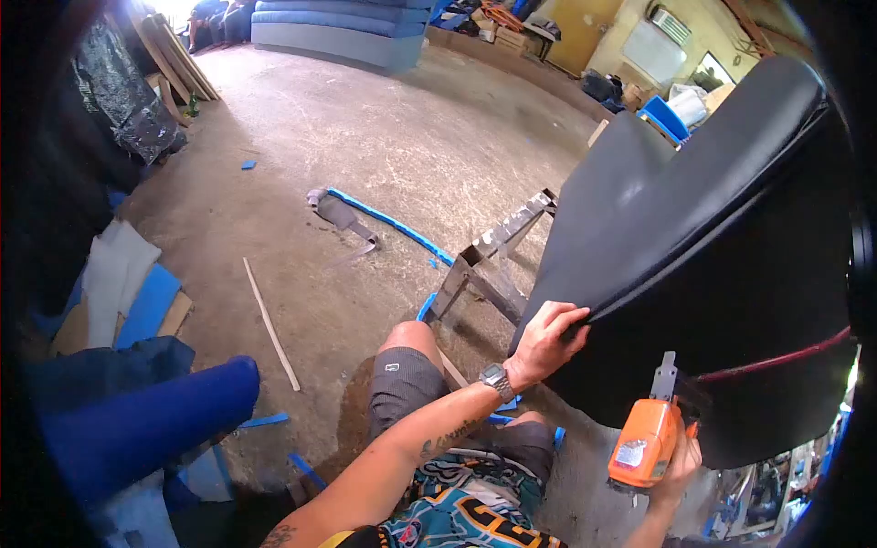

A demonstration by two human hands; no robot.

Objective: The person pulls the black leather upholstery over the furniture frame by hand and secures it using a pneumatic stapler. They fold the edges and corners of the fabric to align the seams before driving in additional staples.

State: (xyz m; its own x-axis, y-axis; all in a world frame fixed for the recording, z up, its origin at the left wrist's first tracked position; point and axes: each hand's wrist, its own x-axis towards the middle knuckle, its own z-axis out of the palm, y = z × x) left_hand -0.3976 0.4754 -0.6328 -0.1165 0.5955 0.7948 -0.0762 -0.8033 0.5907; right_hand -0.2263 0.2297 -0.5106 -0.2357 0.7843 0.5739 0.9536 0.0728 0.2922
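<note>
Scuffed concrete floor lies left of a smooth, curved, black leather-like upholstered piece; left hand pinches its edge, right hand grips an orange, metal-nosed staple gun.

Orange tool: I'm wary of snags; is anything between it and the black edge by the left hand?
Nothing visible stands between the orange tool, in the right hand, and that edge of the black padded piece. The red cord extends away from the left hand.
</note>
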